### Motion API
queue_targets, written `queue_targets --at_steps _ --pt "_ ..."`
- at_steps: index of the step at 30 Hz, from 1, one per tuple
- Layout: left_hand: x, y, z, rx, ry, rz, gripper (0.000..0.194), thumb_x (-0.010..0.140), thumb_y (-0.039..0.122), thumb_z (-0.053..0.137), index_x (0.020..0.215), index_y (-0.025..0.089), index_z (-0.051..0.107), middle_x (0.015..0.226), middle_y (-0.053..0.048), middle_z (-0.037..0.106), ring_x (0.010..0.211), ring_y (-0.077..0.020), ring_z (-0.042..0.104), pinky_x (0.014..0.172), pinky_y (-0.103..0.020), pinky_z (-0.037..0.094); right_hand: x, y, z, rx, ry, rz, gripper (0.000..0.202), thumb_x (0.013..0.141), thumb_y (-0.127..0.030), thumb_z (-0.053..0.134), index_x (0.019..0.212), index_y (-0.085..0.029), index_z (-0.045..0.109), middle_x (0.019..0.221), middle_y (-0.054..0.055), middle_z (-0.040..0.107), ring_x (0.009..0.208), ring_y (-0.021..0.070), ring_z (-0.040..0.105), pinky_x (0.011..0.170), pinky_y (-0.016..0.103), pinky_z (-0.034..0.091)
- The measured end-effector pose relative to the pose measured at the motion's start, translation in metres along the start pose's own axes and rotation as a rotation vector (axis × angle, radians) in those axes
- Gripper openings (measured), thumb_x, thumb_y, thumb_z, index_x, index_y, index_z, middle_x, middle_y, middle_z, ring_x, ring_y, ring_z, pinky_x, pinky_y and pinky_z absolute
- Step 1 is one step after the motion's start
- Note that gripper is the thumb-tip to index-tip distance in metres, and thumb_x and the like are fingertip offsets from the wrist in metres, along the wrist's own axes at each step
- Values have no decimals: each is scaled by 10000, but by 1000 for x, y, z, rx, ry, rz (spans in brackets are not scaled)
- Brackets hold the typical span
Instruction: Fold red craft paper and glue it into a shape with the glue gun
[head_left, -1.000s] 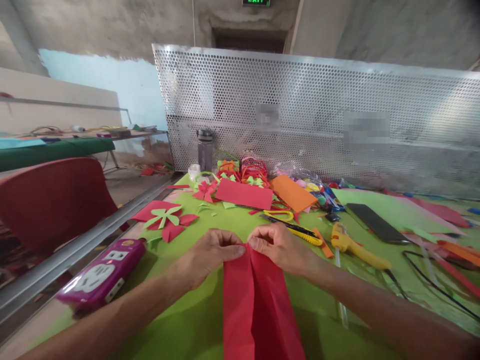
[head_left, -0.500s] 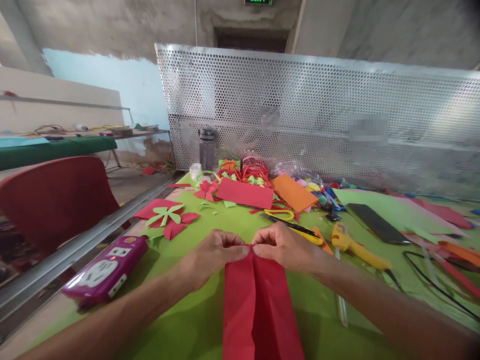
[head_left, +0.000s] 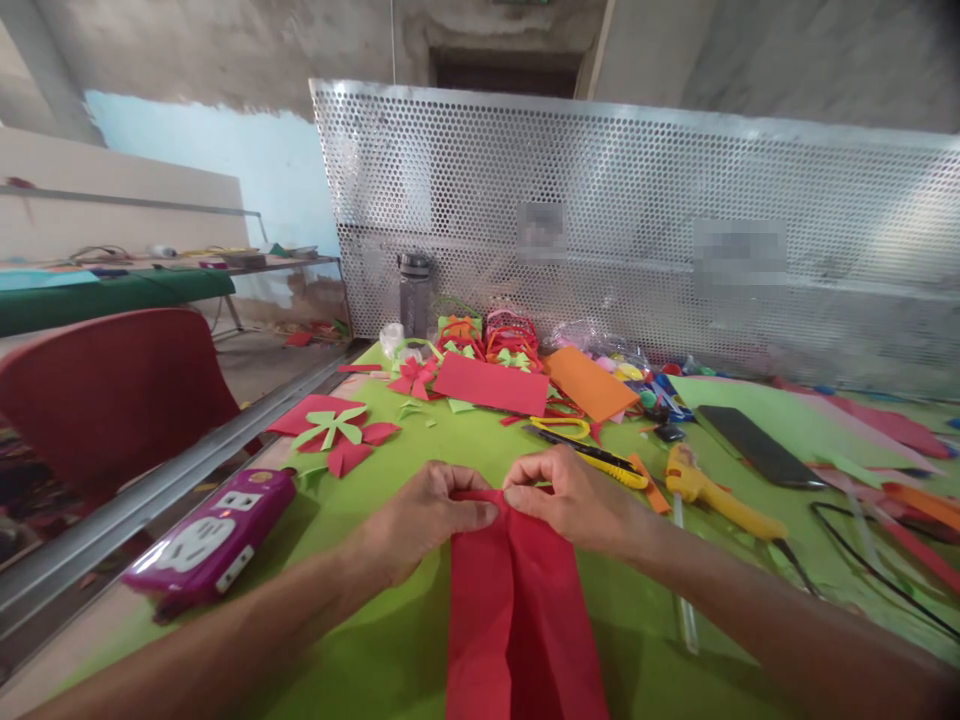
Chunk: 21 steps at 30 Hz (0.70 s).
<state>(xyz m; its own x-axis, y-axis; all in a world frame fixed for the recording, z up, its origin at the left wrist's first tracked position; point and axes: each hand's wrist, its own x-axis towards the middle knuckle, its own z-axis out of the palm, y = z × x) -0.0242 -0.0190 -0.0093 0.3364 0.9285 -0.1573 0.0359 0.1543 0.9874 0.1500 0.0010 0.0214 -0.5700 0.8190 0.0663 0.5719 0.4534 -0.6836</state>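
A long folded piece of red paper (head_left: 480,620) with a crease down its middle runs from my fingertips to the bottom edge of the view. My left hand (head_left: 427,515) pinches its far edge at the left, thumb on top. Right beside it, my right hand (head_left: 559,495) pinches the same edge on the other side of the crease. Beyond my right hand lie yellow-handled scissors (head_left: 611,468). A yellow glue gun (head_left: 720,495) with a clear stick rests to the right. Red and light green cut flowers (head_left: 330,430) lie ahead on the left.
A purple power strip (head_left: 214,540) sits at the left edge of the green-covered table. Farther back are a red card (head_left: 491,385), an orange card (head_left: 589,383), a bottle (head_left: 414,295) and a perforated metal panel (head_left: 637,220). A black phone (head_left: 757,447) lies at the right.
My left thumb has shifted slightly at the paper's far edge, and more of that edge shows between my hands. Both hands still pinch the red paper.
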Motion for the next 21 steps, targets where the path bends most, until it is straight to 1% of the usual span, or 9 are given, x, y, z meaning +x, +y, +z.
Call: queue_targets --at_steps 2,4,9,15,21 --pt "0 0 0 52 -9 22 236 584 331 700 604 118 600 493 50 438 485 -63 307 482 -224 202 0 0 1 13 8 -12 155 751 -217 526 657 -143 624 588 -35 557 560 86 455 507 187 304" --pt "0 0 0 93 -1 29 227 590 323 692 597 118 596 485 55 414 487 -62 285 482 -227 186 0 -1 1 10 28 -49 148 742 -205 537 629 -146 612 581 -35 562 567 90 464 516 187 311" --pt "1 2 1 52 97 62 220 579 335 688 599 132 604 510 42 466 506 -76 337 503 -229 232 -2 -4 1 -53 100 -103 165 741 -169 514 589 -160 580 569 -34 558 576 99 477 534 192 326" --pt "1 2 1 17 105 81 180 594 303 680 587 140 606 518 39 493 514 -78 360 519 -226 253 -3 -4 2 -99 137 -158 196 765 -187 489 572 -171 518 585 -32 556 580 103 479 544 204 328" --pt "4 5 -8 -12 149 91 154 577 271 693 584 135 620 512 36 521 512 -75 390 529 -221 287 0 1 -2 -135 180 -167 197 762 -168 479 566 -177 488 590 -29 562 604 111 498 580 215 344"
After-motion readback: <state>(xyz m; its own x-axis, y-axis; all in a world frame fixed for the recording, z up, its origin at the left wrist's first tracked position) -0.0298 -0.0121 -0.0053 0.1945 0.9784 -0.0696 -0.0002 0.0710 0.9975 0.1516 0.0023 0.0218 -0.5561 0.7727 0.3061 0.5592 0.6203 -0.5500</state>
